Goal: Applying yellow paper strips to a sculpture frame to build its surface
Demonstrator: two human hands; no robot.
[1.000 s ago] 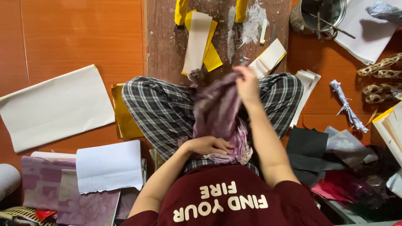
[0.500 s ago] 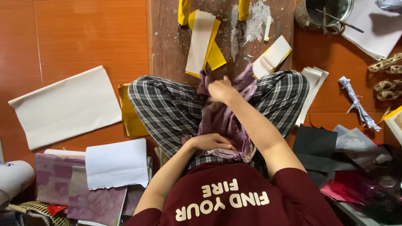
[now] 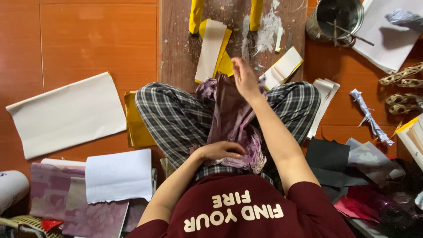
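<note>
The crumpled purple paper (image 3: pixel 233 128) lay in the lap, between the checked trouser legs (image 3: pixel 172 119); the left hand (image 3: pixel 219 151) pressed flat on its lower part, fingers loosely curled; the right hand (image 3: pixel 245 79) pinched its upper edge near the wooden board (image 3: pixel 180 48).

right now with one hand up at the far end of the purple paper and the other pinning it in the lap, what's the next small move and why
Probably draw the right hand along the purple paper to flatten it. The sheet lies crumpled and folded over the plaid-trousered legs, and the left hand presses its near end down in the lap, so that end looks anchored enough for a smoothing stroke.
</note>
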